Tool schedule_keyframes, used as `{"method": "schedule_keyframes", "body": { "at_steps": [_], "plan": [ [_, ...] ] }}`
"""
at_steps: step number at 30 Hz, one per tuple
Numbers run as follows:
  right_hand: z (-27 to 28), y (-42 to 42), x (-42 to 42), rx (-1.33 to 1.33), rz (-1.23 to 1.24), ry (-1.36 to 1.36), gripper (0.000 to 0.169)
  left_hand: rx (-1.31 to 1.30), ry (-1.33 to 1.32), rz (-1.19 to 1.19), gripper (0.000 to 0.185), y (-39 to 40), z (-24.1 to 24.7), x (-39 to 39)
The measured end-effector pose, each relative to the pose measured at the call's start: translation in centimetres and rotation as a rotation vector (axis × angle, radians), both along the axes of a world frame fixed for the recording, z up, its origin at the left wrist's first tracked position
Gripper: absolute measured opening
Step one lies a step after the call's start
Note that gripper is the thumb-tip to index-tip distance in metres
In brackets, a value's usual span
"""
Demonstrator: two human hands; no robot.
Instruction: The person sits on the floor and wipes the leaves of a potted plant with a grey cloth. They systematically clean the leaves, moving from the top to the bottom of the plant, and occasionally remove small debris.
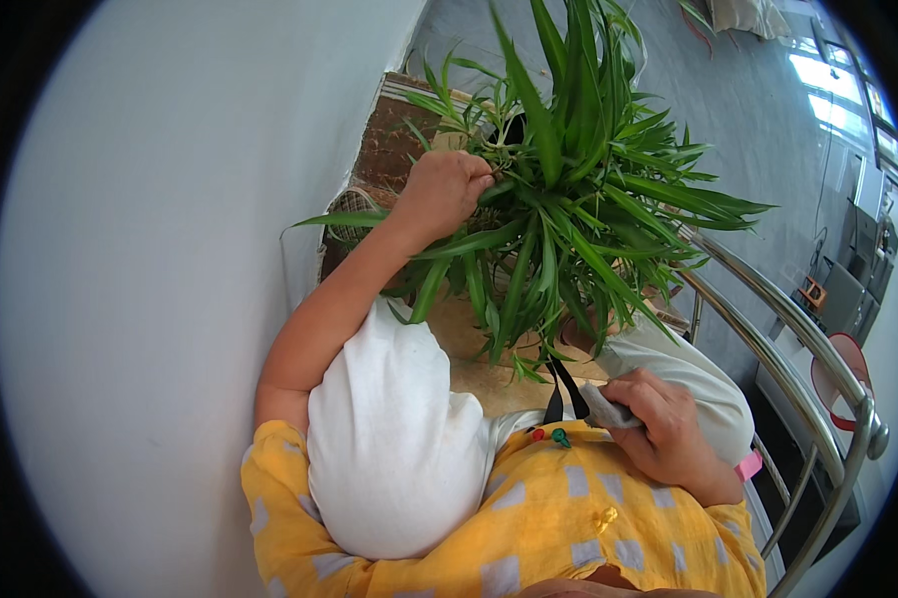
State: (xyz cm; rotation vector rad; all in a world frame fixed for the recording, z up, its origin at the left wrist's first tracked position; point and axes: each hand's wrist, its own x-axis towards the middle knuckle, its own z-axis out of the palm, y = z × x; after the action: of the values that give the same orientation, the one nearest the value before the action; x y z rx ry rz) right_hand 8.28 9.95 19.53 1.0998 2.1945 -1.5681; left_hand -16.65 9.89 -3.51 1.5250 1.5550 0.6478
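A bushy spider plant [561, 187] with long green leaves spreads in front of my knees. At its left side is my left hand [449, 187], fingers pinched together at a thin stem or leaf base; the fingertips are partly hidden by foliage. My right hand [658, 418] rests low near my lap, closed on a grey cloth [609, 407]. Beside that cloth, black straps [564, 392] hang at the front of my yellow shirt. The plant's pot cannot be made out under the leaves.
A white wall [157, 299] stands close along my left arm. To the right runs a curved stainless steel handrail [777, 299]. Brown patterned steps [393, 134] show behind the plant, and tan flooring [471, 336] between my knees. Grey floor [725, 112] extends beyond at a distance.
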Motion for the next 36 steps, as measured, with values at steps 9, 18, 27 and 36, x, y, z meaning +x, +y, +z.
{"method": "schedule_keyframes", "body": {
  "at_steps": [9, 18, 27, 36],
  "plan": [
    [-0.2, -0.2, 0.0, 0.005, 0.008, -0.021, 0.033, 0.023, 0.012, 0.191, 0.017, 0.2, -2.0, 1.0],
    [-0.5, -0.4, 0.3, 0.015, 0.003, -0.024, 0.034, -0.276, -0.35, 0.123, 0.023, 0.0, -1.2, -0.7],
    [-0.4, -0.3, 0.3, 0.026, 0.014, -0.016, 0.035, -0.258, -0.403, 0.034, 0.026, 0.2, -0.2, -0.1],
    [-0.5, -0.3, 0.2, 0.023, 0.025, -0.015, 0.036, -0.02, -0.124, -0.009, 0.018, -0.2, -1.0, 0.1]
  ]
}}
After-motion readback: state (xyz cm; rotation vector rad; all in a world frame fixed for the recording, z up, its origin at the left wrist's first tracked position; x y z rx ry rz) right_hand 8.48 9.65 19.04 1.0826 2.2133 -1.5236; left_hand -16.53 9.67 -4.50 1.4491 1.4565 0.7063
